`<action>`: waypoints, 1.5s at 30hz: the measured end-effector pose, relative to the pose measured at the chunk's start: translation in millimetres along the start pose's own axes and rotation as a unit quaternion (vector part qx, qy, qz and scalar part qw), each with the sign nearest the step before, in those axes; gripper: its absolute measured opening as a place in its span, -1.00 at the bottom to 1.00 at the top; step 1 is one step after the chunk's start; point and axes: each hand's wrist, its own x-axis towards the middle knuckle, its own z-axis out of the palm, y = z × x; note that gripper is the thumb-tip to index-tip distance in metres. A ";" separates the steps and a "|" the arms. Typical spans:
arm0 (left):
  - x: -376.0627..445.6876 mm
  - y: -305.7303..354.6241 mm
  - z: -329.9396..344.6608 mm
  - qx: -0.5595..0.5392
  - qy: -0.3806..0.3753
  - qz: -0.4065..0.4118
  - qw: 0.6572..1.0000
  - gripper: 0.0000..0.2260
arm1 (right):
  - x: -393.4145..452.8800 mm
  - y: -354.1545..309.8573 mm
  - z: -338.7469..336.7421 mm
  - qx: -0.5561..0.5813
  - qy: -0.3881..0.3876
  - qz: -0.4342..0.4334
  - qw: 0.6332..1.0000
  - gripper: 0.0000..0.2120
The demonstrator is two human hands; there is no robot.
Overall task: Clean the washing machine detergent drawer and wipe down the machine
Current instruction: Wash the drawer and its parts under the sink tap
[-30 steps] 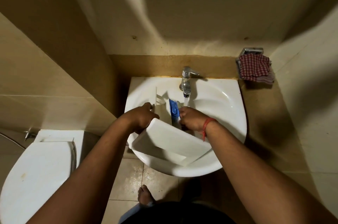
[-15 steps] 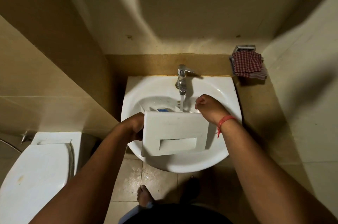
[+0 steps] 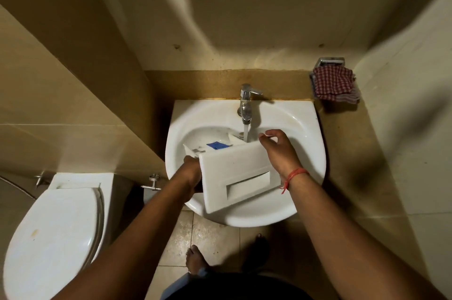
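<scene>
White plastic detergent drawer (image 3: 234,172) held frame centre over white ceramic basin (image 3: 305,128), under chrome tap (image 3: 245,106) stream. Left hand (image 3: 193,170) grasping left edge; right hand (image 3: 278,150) loosely cupped on top-right corner, grip not confirmed. Compartments best tilted toward flow, rinsed w/ firm hold.

The drawer (image 3: 241,172) fills the near half of the sink (image 3: 303,128), wedged between 2 hands: the left hand (image 3: 192,170) blocks its left edge, the right hand (image 3: 278,150) its right corner. The tap (image 3: 245,104) and running stream bar the middle behind it. The far-left bowl looks open. A wall crowds the sink's left side.
</scene>
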 end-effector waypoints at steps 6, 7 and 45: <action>-35.4 -34.7 55.5 -0.077 0.039 -0.024 0.996 -0.60 | 13.3 0.2 -5.7 -0.021 -0.014 -0.009 1.000 -0.42; -31.4 -40.3 60.4 -0.082 0.046 -0.015 0.995 -0.58 | 15.0 -1.1 -4.4 -0.036 -0.012 -0.004 0.999 -0.34; 71.5 -15.5 -8.1 0.080 -0.019 0.069 0.994 -0.63 | 61.6 -9.9 19.0 -0.234 -0.030 -0.023 0.971 -0.40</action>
